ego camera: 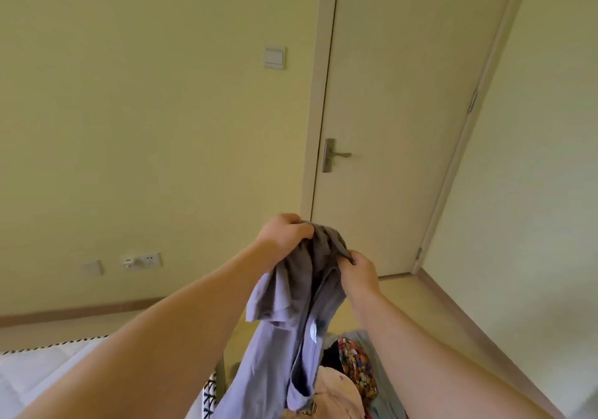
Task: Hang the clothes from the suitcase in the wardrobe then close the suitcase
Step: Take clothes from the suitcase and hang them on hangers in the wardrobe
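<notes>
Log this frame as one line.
stage: shirt held up | left hand: grips lavender shirt | right hand: pinches shirt | door: closed

Two hands, one lilac shirt, one door, one light switch.

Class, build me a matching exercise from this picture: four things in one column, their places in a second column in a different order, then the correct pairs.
Things
1. shirt
2. light switch
3. door handle
4. socket

Places
A. low on the wall
B. on the door
C. held up by the left hand and right hand
D. high on the wall, left of the door

Pairs: 1-C; 2-D; 3-B; 4-A
</notes>
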Demonstrator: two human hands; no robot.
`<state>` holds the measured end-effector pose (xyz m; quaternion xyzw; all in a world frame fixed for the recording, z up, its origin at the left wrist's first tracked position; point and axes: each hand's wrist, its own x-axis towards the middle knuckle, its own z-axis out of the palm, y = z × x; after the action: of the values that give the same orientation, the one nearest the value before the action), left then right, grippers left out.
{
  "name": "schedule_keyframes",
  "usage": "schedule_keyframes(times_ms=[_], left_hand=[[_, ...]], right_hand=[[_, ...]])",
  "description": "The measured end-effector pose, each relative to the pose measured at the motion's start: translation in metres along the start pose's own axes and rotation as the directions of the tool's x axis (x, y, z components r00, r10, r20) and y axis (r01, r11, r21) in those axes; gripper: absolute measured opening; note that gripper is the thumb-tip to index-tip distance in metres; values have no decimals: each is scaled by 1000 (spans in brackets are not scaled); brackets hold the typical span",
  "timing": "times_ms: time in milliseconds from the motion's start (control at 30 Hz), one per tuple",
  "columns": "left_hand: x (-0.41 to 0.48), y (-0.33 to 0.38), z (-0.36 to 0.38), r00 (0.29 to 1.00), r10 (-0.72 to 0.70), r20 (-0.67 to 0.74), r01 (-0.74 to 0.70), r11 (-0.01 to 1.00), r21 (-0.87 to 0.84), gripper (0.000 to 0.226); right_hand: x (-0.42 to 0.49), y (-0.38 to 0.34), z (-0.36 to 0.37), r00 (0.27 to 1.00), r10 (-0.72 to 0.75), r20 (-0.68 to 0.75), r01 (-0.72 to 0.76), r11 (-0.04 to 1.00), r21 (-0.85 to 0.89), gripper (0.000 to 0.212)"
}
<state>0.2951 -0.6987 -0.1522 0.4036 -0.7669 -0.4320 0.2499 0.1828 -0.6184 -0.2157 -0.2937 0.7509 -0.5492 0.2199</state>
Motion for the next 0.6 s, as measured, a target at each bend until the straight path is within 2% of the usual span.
schedule_keyframes(times_ms=[33, 67, 100, 167, 200, 267, 367, 433, 500, 567, 600], left_hand=[[-4, 5, -1, 999, 32, -15, -29, 984, 177, 18], [-10, 11, -1, 998, 63, -4, -59, 958, 281, 9], [-14, 14, 0, 995, 77, 59, -91, 951, 294, 18], [-24, 19, 12, 950, 113, 292, -162, 976, 149, 59], [-33, 22, 18, 912, 134, 388, -182, 979, 88, 68], [-46, 29, 36, 879, 143, 455, -190, 980, 60, 57], [-68, 47, 59, 961, 71, 266, -70, 997, -12, 24], [-87, 62, 72, 993, 46, 112, -29, 988, -149, 15], [-104, 78, 85, 999, 37, 38, -25, 958, -286, 18], [-122, 90, 95, 998, 44, 39, -28, 941, -338, 12], [-130, 95, 100, 998, 48, 46, -32, 953, -301, 14]], right_hand=[[-6, -5, -4, 1000, -7, -8, 7, 999, 41, 22], [-13, -10, -8, 1000, -12, -2, 12, 996, 89, 25], [-19, -15, -11, 1000, -14, 13, 12, 992, 126, 25], [-34, -22, -25, 997, -54, 50, 46, 990, 132, 23], [-40, -22, -32, 995, -79, 66, 70, 990, 119, 22], [-54, -22, -54, 992, -114, 57, 108, 989, 96, 17], [-78, -15, -92, 997, -77, 30, 69, 975, 212, 11], [-96, -9, -116, 992, -41, 121, 4, 957, 291, 12], [-114, -6, -140, 976, -48, 212, -7, 968, 251, 11], [-127, 1, -157, 981, -57, 186, 29, 988, 150, 15], [-132, 5, -164, 989, -59, 132, 43, 992, 120, 15]])
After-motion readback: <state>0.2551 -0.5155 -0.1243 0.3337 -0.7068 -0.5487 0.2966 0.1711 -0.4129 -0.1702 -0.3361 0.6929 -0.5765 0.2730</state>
